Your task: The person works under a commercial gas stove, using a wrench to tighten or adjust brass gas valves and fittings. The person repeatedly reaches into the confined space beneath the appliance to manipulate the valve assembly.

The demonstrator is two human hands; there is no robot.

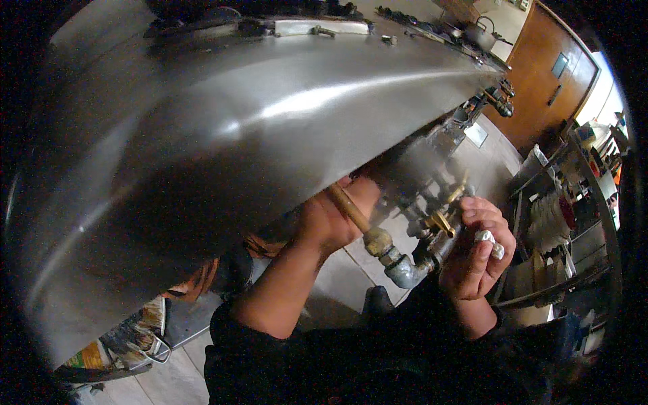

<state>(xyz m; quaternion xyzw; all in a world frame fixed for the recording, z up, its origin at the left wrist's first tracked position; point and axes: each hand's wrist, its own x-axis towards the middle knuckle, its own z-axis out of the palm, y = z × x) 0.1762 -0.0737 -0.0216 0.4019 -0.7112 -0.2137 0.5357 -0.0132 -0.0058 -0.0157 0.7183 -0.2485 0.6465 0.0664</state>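
Your left hand (331,219) sat at frame centre, fingers wrapped tight round the brass pipe (351,210) under the big steel panel (223,135). Pipe ran down-right into a grey elbow fitting (403,270). Your right hand (476,246), centre-right, was curled shut on a small white wad (489,241), just beside the brass valve (440,221). Wooden door (540,81) upper right.

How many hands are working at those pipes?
2: the left hand reaches under the steel panel beside the copper pipe; the right hand holds a white wad near the brass valve.
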